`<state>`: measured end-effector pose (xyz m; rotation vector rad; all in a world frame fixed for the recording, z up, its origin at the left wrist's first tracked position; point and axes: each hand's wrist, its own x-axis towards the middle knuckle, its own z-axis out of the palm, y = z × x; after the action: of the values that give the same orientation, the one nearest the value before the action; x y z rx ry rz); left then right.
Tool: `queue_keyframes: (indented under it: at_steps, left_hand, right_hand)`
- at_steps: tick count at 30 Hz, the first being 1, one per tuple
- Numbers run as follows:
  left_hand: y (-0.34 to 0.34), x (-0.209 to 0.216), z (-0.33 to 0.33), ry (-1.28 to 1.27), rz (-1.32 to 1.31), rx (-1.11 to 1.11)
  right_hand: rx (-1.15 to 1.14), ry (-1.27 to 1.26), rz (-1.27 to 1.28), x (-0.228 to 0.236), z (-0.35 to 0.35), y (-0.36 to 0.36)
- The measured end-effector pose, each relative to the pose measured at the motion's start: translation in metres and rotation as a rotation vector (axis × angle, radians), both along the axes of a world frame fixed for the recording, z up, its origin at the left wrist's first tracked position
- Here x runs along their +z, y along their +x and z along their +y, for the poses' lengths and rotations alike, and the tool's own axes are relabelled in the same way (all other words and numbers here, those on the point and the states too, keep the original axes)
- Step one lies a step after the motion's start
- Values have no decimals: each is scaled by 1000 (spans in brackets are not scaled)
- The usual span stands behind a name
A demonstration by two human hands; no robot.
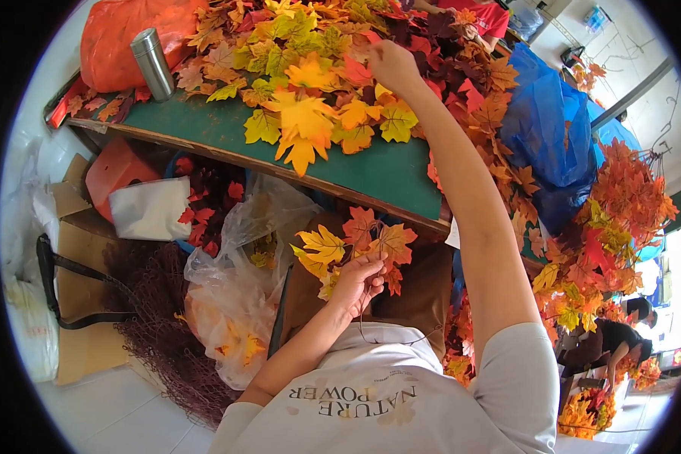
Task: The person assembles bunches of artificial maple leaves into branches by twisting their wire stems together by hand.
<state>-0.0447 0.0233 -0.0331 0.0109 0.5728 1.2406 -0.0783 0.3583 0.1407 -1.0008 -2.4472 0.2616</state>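
My left hand is closed around the thin dark stem of a spray of artificial maple leaves, held over my lap. Its leaves are yellow and orange-red, and a length of the stem loops down against my shirt. My right arm stretches over the green table. At its end, my right hand is closed among a heap of loose artificial leaves. What its fingers grip, if anything, is hidden. Yellow-orange leaves lie nearest the table's front edge, with red and dark ones beyond the hand.
A steel flask stands at the left by an orange plastic bag. Below are a clear bag, a heap of dark stems and a cardboard box. Blue bags and leaf bunches crowd the right. Other people sit nearby.
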Motion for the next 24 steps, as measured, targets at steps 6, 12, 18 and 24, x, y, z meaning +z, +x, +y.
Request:
queue_keyframes:
  at_steps: [6,12,18,24]
  left_hand:
    - [-1,-5,0,-4,-16,-14]
    - [-5,-6,2,-28,-11,-6]
    - [-4,-8,1,-39,-5,4]
    - [-5,-5,2,-31,-17,15]
  right_hand:
    - [-128,-35,-109,-32,0,19]
    - [137,784,65,-32,6,38]
    - [-118,-314,-284,-29,17,21]
    - [395,10,64,-61,21,37]
